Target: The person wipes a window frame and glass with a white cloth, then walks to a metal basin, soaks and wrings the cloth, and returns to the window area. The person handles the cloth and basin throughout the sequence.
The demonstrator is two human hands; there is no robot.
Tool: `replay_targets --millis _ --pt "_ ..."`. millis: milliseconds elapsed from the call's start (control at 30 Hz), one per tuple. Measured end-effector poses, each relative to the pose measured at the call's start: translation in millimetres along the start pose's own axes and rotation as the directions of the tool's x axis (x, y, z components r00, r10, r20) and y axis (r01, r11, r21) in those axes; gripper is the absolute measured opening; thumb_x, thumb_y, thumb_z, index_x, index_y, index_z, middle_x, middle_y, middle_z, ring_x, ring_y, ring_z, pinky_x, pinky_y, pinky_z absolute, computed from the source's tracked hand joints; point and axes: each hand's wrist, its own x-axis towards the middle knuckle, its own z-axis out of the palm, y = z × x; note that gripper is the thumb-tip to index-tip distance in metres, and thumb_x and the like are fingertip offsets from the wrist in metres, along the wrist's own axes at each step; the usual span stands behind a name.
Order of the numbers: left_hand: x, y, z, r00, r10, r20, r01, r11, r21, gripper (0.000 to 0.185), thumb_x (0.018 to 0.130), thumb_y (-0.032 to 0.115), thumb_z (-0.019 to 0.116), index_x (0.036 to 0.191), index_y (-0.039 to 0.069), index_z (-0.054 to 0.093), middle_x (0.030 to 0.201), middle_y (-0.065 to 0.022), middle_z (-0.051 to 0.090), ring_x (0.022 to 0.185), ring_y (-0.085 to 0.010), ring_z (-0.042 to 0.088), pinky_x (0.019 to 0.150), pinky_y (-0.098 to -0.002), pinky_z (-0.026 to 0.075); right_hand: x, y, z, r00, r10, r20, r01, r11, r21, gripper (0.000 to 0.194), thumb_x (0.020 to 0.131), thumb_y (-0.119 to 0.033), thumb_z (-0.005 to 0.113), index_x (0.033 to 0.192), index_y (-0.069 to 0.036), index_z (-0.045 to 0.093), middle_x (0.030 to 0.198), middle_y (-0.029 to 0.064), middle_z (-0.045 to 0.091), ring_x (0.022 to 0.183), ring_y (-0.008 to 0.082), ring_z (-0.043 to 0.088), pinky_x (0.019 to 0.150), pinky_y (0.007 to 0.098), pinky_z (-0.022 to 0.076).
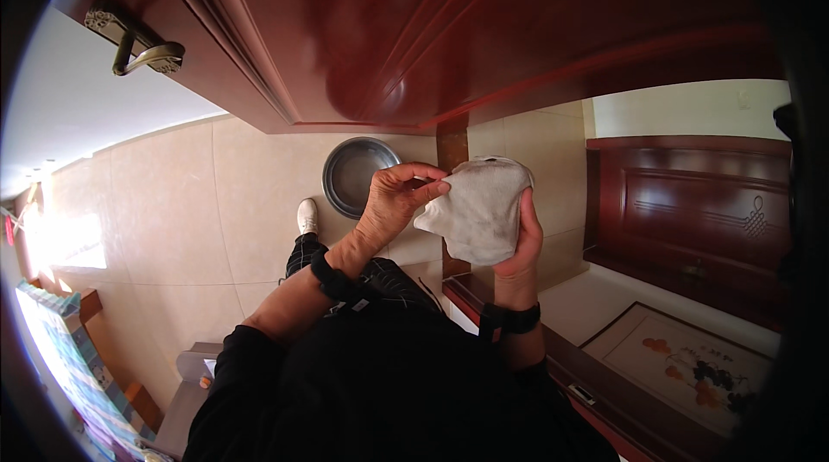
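Observation:
A greyish-white cloth (482, 212), bunched or folded into a pad, is held up in front of my body. My left hand (408, 193) pinches its left edge between thumb and fingers. Against the cloth's right and lower side rests my right hand (523, 238), its palm and some fingers hidden behind the fabric. Below, a round metal basin (357, 174) stands on the tiled floor, partly covered from view by my left hand. The basin looks grey inside; whether it holds water I cannot tell.
A dark red wooden door (453, 41) with a metal lever handle (136, 47) spans the top. At the right are another red door (699, 203) and a framed picture (686, 358). A door frame (550, 345) stands beside me. Lower left are a grey furniture piece (188, 397) and bedding (84, 358).

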Motion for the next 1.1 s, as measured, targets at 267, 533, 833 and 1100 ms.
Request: replay_targets --millis 267,533,833,1100 --pt "-1.3 -1.6 -2.9 1.000 -0.002 0.006 0.002 0.998 0.062 0.013 0.082 0.005 0.071 0.095 0.003 0.071 0.089 -0.0019 0.069 0.083 -0.0079 0.060 0.077 -0.0230 0.049 -6.0 -1.2 -8.8 0.999 0.015 -0.050 -0.014 1.000 0.009 0.056 0.097 -0.043 0.042 0.137 -0.004 0.039 0.134 0.0110 0.048 0.122 0.0254 0.048 0.103 0.0406 0.0382" --pt "18.6 -38.2 -58.6 0.991 0.114 0.067 -0.118 0.533 0.838 0.012 0.083 0.012 0.066 0.091 0.003 0.070 0.083 -0.0117 0.069 0.071 -0.0212 0.066 0.067 -0.0309 0.052 -23.8 -11.0 -22.6 1.000 -0.011 -0.022 0.009 0.995 -0.103 0.058 0.097 -0.042 0.044 0.138 -0.003 0.035 0.135 0.0115 0.047 0.122 0.0246 0.047 0.103 0.0388 0.0378" --pt "39.4 -83.5 -98.3 0.939 0.124 0.320 -0.333 0.102 0.937 0.018 0.071 0.010 0.069 0.089 0.010 0.071 0.086 -0.0106 0.067 0.088 -0.0294 0.062 0.077 -0.0379 0.051 -40.9 -6.8 -44.4 0.998 -0.030 -0.049 0.027 0.999 -0.046 0.059 0.095 -0.041 0.047 0.138 -0.002 0.035 0.132 0.0111 0.048 0.119 0.0223 0.049 0.099 0.0363 0.0407" --pt "41.3 -88.2 -92.2 0.990 -0.019 0.137 -0.132 0.169 0.977 0.021 0.070 0.006 0.064 0.089 0.012 0.073 0.091 -0.0137 0.065 0.090 -0.0315 0.062 0.081 -0.0394 0.051 -48.9 -1.0 -58.6 0.997 -0.055 -0.052 0.055 0.998 -0.001 0.061 0.095 -0.042 0.047 0.139 -0.002 0.033 0.133 0.0117 0.048 0.120 0.0232 0.048 0.100 0.0374 0.0403"
